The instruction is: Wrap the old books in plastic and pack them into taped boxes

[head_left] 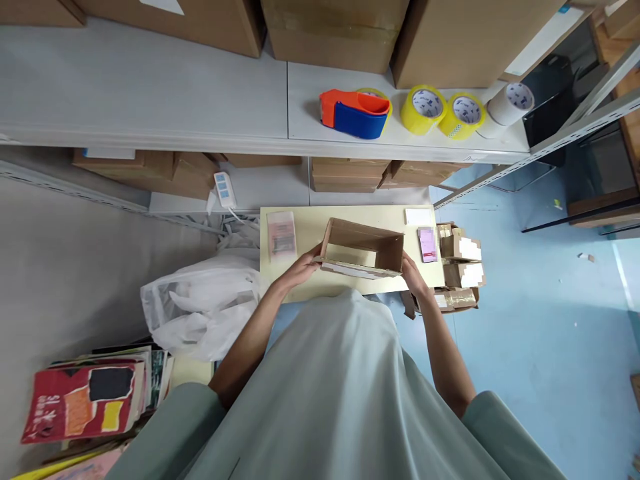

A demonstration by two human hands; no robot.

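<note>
In the head view, an open cardboard box (pixel 363 237) is held over the middle of the pale yellow surface (pixel 310 227), between its far and near edges; whether it touches down is unclear. The left hand (pixel 304 266) has its fingers grasping the box's left end, and the right hand (pixel 413 273) grasps the right end. A clear packet with pink print (pixel 281 237) lies by the surface's left edge, a pink-screened phone (pixel 427 245) near the right edge, and a white label (pixel 418 217) at the far right corner. Small cartons (pixel 463 248) are stacked just beside the right edge
</note>
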